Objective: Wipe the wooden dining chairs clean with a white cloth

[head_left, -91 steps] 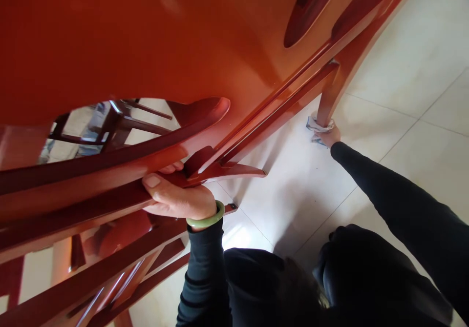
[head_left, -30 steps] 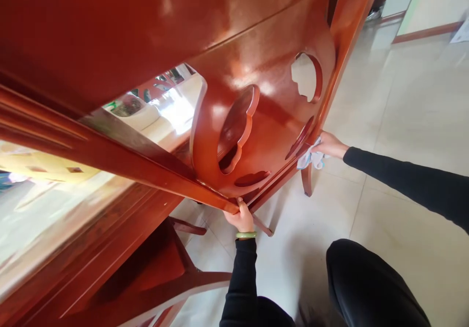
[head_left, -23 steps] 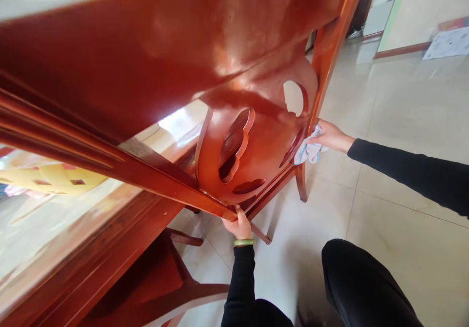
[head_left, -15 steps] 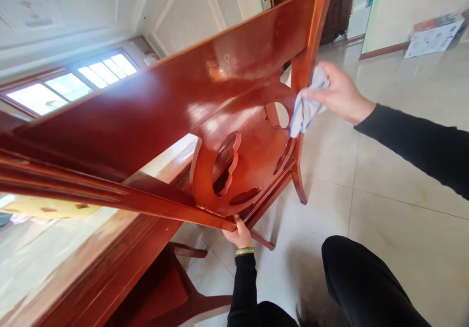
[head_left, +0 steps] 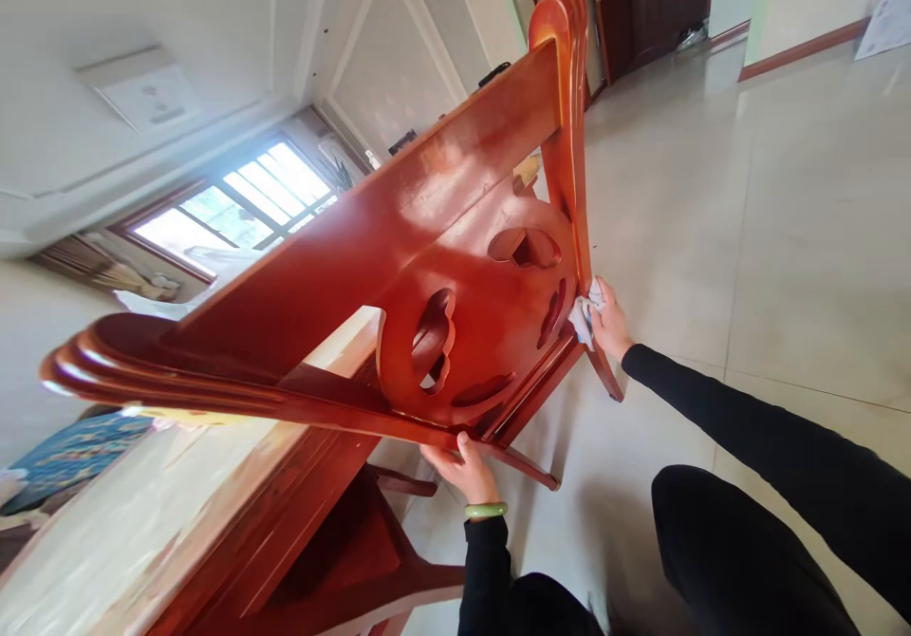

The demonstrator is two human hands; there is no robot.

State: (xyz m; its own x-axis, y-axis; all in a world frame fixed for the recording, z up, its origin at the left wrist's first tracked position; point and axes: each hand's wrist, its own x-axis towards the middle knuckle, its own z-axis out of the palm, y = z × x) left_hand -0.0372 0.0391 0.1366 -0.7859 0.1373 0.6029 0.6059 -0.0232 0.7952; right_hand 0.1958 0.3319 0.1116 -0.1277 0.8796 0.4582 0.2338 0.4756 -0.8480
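Holding the L post low down w/ our L hand, thumb on top, we've a crumpled cloth gripped at the R post in our R hand. The chair stands just ahead, beside the table; we'd guess heavy, stiff, slick w/ gloss. Posts look best to grab; cloth's prob. soft, light.

We could not see the fingertips of the left grip, hidden by the glossy red-brown wooden chair, nor the part of the crumpled white-and-blue cloth that the right grip covered. The pale-surfaced, red-sided tabletop ran past the left edge, hiding some of a dark-red wooden chair. The white printed box, cut off at right, we found too blurred to read.
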